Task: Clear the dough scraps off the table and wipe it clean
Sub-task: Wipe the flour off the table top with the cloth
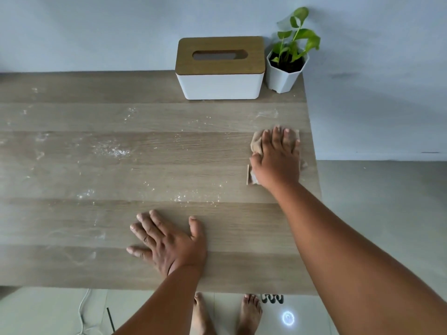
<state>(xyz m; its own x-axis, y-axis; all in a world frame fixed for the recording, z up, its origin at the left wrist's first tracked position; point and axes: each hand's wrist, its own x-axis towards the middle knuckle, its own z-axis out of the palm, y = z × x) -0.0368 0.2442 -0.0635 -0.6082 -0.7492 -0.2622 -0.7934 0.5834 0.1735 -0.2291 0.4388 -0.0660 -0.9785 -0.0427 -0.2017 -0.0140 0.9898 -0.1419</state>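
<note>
The wooden table [72, 170] carries white flour dust and small dough crumbs [113, 151] in patches across its left and middle parts. More crumbs [193, 197] lie ahead of my left hand. Near the table's right edge my right hand [278, 158] presses flat on a beige cloth [257, 143], which bunches out from under the fingers. A faint white smear [267, 114] lies just beyond the cloth. My left hand [169, 243] rests flat on the table near the front edge, fingers spread, holding nothing.
A white tissue box with a wooden lid [220, 68] stands at the back of the table. A small potted plant [286, 66] sits at its right, at the back corner. My bare feet [227, 313] and a white cable [83, 310] show on the floor below.
</note>
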